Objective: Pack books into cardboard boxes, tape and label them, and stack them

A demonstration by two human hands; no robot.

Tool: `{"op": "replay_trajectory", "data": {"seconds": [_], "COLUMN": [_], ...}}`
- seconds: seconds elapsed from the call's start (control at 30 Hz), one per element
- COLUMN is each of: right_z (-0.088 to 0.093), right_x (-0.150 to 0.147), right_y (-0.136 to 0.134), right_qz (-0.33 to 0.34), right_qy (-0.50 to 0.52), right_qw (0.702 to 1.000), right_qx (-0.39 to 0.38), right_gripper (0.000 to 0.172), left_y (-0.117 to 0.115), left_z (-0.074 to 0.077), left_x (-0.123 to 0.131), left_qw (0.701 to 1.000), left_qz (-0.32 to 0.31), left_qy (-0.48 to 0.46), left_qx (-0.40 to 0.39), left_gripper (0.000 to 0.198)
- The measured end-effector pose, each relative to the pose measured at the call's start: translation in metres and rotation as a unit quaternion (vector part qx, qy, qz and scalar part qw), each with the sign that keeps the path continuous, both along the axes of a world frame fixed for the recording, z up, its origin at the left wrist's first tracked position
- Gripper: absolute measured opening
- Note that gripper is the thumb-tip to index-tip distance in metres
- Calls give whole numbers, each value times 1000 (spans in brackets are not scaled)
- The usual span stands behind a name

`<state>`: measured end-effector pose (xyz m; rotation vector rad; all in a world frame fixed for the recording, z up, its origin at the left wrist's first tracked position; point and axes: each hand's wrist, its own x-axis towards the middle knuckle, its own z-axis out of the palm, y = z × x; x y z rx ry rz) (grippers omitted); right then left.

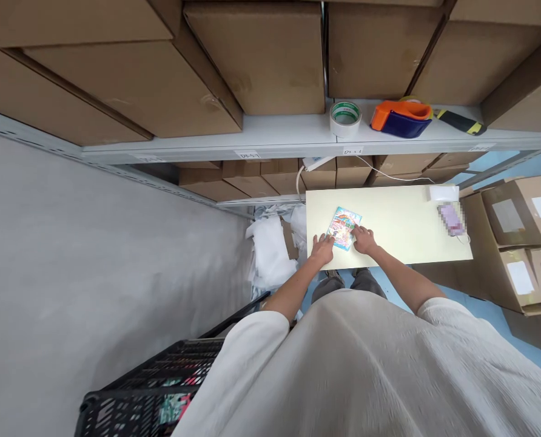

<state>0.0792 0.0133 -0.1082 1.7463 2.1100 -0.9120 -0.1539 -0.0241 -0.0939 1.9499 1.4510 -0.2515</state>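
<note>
A small, flat, colourful booklet or packet (pixel 342 220) lies slightly turned on the pale yellow tabletop (pixel 398 224), with a bright printed cover. My left hand (pixel 324 249) grips it at the lower left corner, fingers bent and close together. On the opposite side, my right hand (pixel 364 240) has its fingers curled on the right edge of the cover. Both hands rest low over the table's left part, and the thumbs are partly hidden.
Cardboard boxes (pixel 256 54) fill the shelf (pixel 279 130) ahead, where a tape roll (pixel 346 119), an orange tape dispenser (pixel 401 118) and a cutter (pixel 460 121) lie. A blurred phone (pixel 451 218) sits at the table's right. White wrapping (pixel 270 252) and a black crate (pixel 116 397) are at left.
</note>
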Motion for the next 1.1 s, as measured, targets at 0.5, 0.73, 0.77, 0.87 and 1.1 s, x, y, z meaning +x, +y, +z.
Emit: {"op": "replay_trajectory", "data": {"seconds": [0.5,0.73,0.77,0.87,1.1], "right_z": [-13,-2,-1,0,-5], "right_x": [-3,-4,-4,-5,-11], "right_y": [-17,-15,-14,-10,-1], "right_qz": [-410,-474,-476,-483,-480], "right_qy": [267,304,297,277,253], "right_qw": [871,825,826,828,835], "right_qx": [-37,-54,-56,-61,-92], "right_gripper": [76,67,64,51,17], "left_y": [8,6,5,4,3], "left_z": [-7,-5,-5,-4,-4], "left_x": [1,9,10,11,13], "left_qw": [999,999,999,999,999], "left_qz": [-6,-5,-7,-13,-2], "left_qy": [-33,-19,-16,-4,-15], "left_qx": [31,-26,-29,-38,-37], "left_gripper": [60,67,68,73,78]}}
